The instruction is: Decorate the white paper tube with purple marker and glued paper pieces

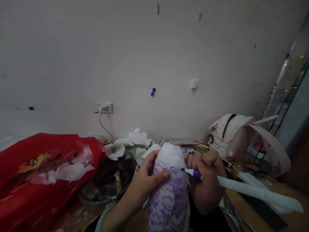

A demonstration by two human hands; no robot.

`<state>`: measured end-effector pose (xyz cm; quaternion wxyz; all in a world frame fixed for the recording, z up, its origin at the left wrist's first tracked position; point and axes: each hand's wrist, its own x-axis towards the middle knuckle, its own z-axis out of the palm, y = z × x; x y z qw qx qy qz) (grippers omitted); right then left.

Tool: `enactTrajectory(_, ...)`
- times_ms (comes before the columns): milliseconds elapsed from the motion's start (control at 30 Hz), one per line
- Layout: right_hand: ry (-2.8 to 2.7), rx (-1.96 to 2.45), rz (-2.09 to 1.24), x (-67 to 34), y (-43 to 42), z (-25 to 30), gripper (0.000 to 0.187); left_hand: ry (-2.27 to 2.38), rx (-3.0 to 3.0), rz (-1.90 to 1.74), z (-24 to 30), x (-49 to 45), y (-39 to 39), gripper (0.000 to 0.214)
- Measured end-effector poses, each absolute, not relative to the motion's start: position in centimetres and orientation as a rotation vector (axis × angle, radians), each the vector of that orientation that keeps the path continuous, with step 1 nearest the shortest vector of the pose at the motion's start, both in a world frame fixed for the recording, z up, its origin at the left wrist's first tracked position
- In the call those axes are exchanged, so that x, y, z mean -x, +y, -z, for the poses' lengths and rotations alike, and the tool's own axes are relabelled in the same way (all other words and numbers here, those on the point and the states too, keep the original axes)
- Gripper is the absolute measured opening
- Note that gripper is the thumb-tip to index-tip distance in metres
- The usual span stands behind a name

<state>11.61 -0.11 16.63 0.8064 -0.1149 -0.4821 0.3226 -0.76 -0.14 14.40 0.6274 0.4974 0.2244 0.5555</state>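
My left hand [147, 182] is wrapped around a white egg-shaped paper form [169, 190] covered low down with purple scribbled lines; its thumb lies across the front. My right hand [207, 180] is closed on a purple and white marker [193, 173], whose tip touches the right side of the form, near its upper part. The top of the form is plain white.
A red plastic bag [41, 180] with white paper lies at the left. A dark bowl [108, 180] and crumpled tissue [138, 138] sit behind my hands. A white and pink backpack [231, 132] stands at the right. A long white roll [260, 193] crosses the wooden table [296, 222]. A wall socket [103, 107] has a cable.
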Motion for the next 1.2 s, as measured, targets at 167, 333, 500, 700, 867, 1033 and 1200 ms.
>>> enactTrajectory(167,-0.997,0.211,-0.712,-11.4,-0.1,-16.7,0.027,0.509,-1.145,-1.287,-14.5,0.5,-0.5,0.05)
enactTrajectory(333,-1.038,0.265,-0.674,-11.5,-0.4,-16.9,0.03,0.511,-1.138,-1.264,-13.8,0.1,0.2,0.062)
enactTrajectory(500,-1.109,0.293,-0.56,-11.2,-0.7,-16.9,0.029,0.473,-1.218,-1.229,-13.4,-0.2,0.3,0.079)
enactTrajectory(700,-1.183,0.248,-0.587,-11.5,-0.8,-17.0,0.028,0.504,-1.23,-1.26,-14.1,0.1,-0.1,0.073)
enactTrajectory(867,-1.154,0.274,-0.612,-11.4,-1.0,-17.1,0.027,0.687,-1.444,-1.296,-14.3,0.3,-0.3,0.061)
enactTrajectory(1033,-1.219,0.489,-0.13,-10.7,-1.3,-16.7,0.031,0.87,-1.603,-1.351,-14.7,0.3,-0.5,0.053)
enactTrajectory(1200,-1.217,0.447,-0.357,-11.3,-0.6,-16.6,0.031,0.832,-1.64,-1.333,-14.4,0.5,-0.2,0.053)
